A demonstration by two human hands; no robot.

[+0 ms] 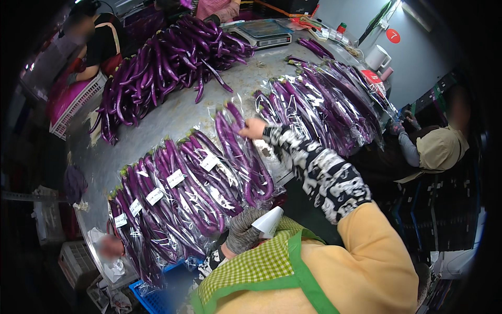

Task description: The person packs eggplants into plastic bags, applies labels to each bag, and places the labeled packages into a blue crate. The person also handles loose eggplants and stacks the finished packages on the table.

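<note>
A clear plastic bag of long purple eggplants (237, 157) lies in front of me at the right end of a row. My right hand (253, 128), bare, has its fingers closed on the upper part of this bag. Close to my apron, my left hand (244, 230) wears a grey knit glove and is curled around a curved white paper strip (268, 222). To the left of the bag, several bagged eggplants (172, 200) lie side by side, and white printed labels (175, 178) are stuck on some of them.
Loose eggplants (164, 66) are heaped at the back of the metal table (251, 76). More bagged eggplants (317, 106) lie to the right. A scale (262, 33) stands behind. Co-workers are at left, back and right. A blue crate (151, 300) sits below the front edge.
</note>
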